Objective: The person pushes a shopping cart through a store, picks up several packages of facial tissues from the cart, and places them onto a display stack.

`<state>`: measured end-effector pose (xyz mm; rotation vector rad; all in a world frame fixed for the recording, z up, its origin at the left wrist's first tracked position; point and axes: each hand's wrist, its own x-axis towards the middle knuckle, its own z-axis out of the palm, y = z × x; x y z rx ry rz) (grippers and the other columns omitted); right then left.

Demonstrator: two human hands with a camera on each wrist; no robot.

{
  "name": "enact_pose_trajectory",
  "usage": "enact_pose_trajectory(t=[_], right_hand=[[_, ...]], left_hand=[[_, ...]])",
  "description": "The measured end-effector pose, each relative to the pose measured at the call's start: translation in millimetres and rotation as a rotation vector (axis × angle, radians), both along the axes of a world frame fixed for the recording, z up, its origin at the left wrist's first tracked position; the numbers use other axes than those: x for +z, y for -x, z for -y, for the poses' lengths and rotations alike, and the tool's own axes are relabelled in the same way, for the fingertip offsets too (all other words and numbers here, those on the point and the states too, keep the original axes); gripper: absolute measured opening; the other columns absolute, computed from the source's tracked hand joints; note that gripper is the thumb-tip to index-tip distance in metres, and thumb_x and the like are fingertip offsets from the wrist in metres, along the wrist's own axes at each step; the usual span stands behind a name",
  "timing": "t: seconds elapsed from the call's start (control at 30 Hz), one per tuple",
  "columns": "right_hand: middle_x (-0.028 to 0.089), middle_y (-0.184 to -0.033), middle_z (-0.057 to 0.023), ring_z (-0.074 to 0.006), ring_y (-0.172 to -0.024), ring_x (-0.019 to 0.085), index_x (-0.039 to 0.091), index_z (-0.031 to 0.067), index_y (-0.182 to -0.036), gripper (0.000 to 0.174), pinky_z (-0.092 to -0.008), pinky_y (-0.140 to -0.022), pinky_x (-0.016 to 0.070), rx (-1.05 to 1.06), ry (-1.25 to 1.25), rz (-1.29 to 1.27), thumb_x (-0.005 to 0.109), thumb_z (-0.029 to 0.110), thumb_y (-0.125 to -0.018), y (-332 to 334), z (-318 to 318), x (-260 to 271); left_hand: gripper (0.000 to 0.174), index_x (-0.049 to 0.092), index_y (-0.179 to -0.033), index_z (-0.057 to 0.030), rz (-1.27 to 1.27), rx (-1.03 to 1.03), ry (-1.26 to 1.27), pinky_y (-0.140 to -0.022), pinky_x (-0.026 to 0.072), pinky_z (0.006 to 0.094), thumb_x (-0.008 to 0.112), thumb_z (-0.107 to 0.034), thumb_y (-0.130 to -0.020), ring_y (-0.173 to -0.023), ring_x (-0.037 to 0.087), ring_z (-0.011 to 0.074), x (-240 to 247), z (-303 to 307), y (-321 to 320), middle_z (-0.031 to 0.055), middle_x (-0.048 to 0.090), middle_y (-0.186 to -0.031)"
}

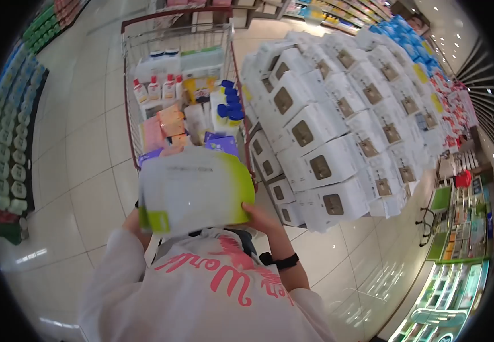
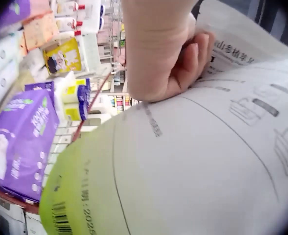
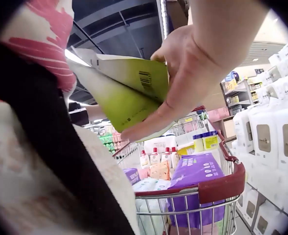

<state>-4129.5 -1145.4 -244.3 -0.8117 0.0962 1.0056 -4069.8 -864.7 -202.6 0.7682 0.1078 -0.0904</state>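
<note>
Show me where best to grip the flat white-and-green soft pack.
Probably the broad green end of the pack, from the right: its edge looks thin enough to pinch, as the right hand does. The wide body bends, so a second hold helps.

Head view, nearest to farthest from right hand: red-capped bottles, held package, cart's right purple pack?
1. Held package: left of right hand, touching.
2. Right purple pack: cart's near end.
3. Red-capped bottles: farther in, cart's left.
</note>
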Motion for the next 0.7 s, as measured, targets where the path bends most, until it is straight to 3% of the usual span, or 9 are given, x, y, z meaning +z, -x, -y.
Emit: enact_pose_trajectory(t=[0.07, 0.1, 0.2, 0.43, 0.5, 0.7], right_hand=[[0.051, -0.123, -0.0108, -0.0206, -0.113, 0.047, 0.043, 0.0005, -0.127, 0.052, -0.0371, -0.095, 0.0382, 0.403, 0.391, 0.326, 0.050, 0.036, -0.090, 4.4, -7.1, 27.6], [0.052, -0.122, -0.0076, -0.0153, -0.111, 0.047, 0.048, -0.0008, -0.124, 0.051, -0.0276, -0.092, 0.0371, 0.584, 0.573, 0.334, 0.054, 0.036, -0.089, 4.3, -15.3, 24.7], [0.052, -0.121, -0.0082, -0.0165, -0.110, 0.048, 0.047, -0.0015, -0.124, 0.053, -0.0286, -0.093, 0.0375, 0.724, 0.323, 0.431, 0.056, 0.036, -0.088, 7.8, -36.8, 9.6], [0.054, -0.119, -0.0109, -0.0173, -0.108, 0.050, 0.048, -0.0003, -0.123, 0.056, -0.0291, -0.092, 0.0395, 0.913, 0.230, 0.503, 0.056, 0.041, -0.087, -8.0, -76.7, 8.3], [0.053, -0.119, -0.0104, -0.0176, -0.110, 0.048, 0.047, -0.0015, -0.123, 0.051, -0.0290, -0.093, 0.0383, 0.914, 0.215, 0.458, 0.057, 0.034, -0.088, -10.3, -84.1, 8.4], [0.051, -0.121, -0.0110, -0.0187, -0.109, 0.048, 0.047, -0.0005, -0.124, 0.051, -0.0296, -0.092, 0.0389, 1.004, 0.237, 0.521, 0.057, 0.034, -0.087, -13.1, -93.9, 22.2]], left_hand=[[0.031, 0.056, -0.103, -0.0022, -0.016, 0.024, 0.038, -0.064, 0.0498, 0.0315, 0.053, -0.021, -0.078, -0.075, 0.060, 0.0195, -14.6, -13.7, 16.8, 0.0088, 0.061, -0.084], [0.032, 0.056, -0.104, -0.0022, -0.032, 0.044, 0.058, -0.064, 0.0498, 0.0314, 0.053, -0.021, -0.078, -0.075, 0.060, 0.0194, -23.1, -21.8, 25.2, 0.0089, 0.061, -0.085], [0.032, 0.056, -0.104, -0.0021, -0.064, 0.096, 0.111, -0.064, 0.0498, 0.0313, 0.053, -0.021, -0.079, -0.075, 0.060, 0.0194, -45.3, -43.7, 63.2, 0.0089, 0.062, -0.085], [0.033, 0.056, -0.105, -0.0019, -0.118, 0.243, 0.183, -0.064, 0.0498, 0.0311, 0.053, -0.022, -0.079, -0.075, 0.060, 0.0193, -74.0, -72.7, 137.8, 0.0090, 0.062, -0.086], [0.033, 0.055, -0.105, -0.0018, -0.118, 0.263, 0.195, -0.064, 0.0498, 0.0310, 0.052, -0.023, -0.079, -0.076, 0.060, 0.0193, -78.5, -75.9, 148.3, 0.0091, 0.062, -0.086], [0.034, 0.055, -0.105, -0.0016, -0.095, 0.259, 0.226, -0.065, 0.0498, 0.0308, 0.052, -0.024, -0.079, -0.076, 0.060, 0.0192, -87.8, -86.6, 154.5, 0.0092, 0.062, -0.087]])
